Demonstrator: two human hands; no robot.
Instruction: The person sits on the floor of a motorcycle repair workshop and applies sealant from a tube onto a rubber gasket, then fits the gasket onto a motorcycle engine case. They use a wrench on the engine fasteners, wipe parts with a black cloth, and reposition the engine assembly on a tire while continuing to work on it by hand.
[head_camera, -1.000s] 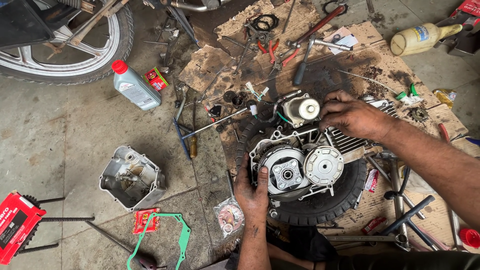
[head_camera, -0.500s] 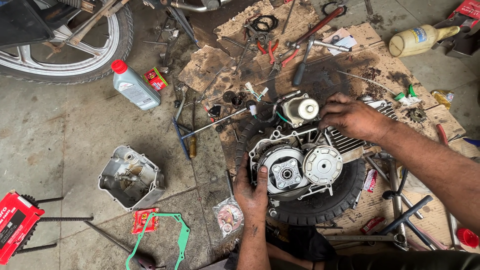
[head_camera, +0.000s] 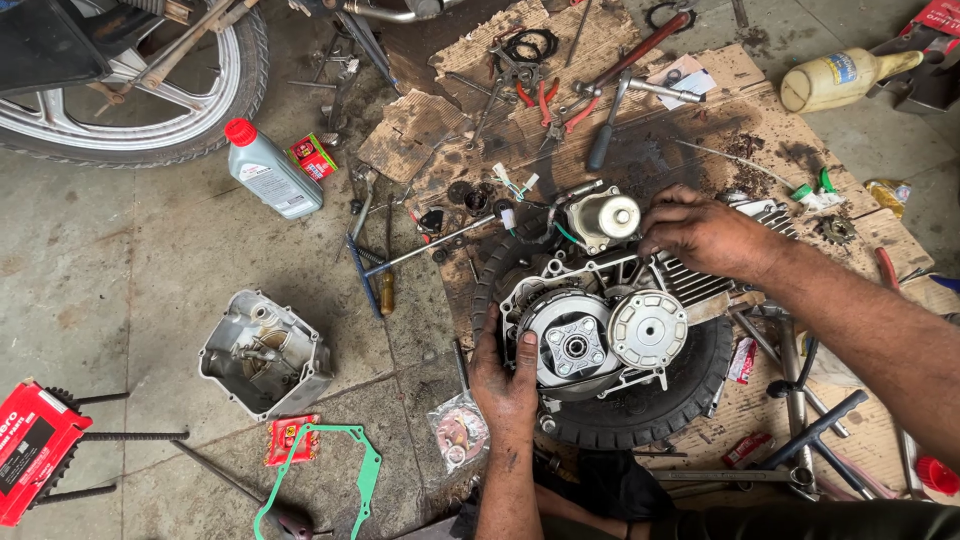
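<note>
A motorcycle wheel with a spoked rim fills the upper left corner, above a bare concrete floor. Torn cardboard sheets cover the floor at centre and right, and on them a small black tyre lies flat as a cradle. The opened engine rests on that tyre, its clutch assembly and a round silver disc facing up, a pale starter motor at its upper edge. The left hand presses flat against the engine's near left rim, fingers spread and thumb laid on the clutch edge, gripping nothing. The right hand sits at the engine's top right by the starter motor, fingers curled down onto the casing; whether they pinch anything I cannot tell. Left of the engine, well apart, a detached grey engine cover lies hollow side up. A grey oil bottle with a red cap lies near the wheel, a cream bottle at upper right. A green gasket lies below the cover, a red box at the left edge, red-handled pliers at the top
</note>
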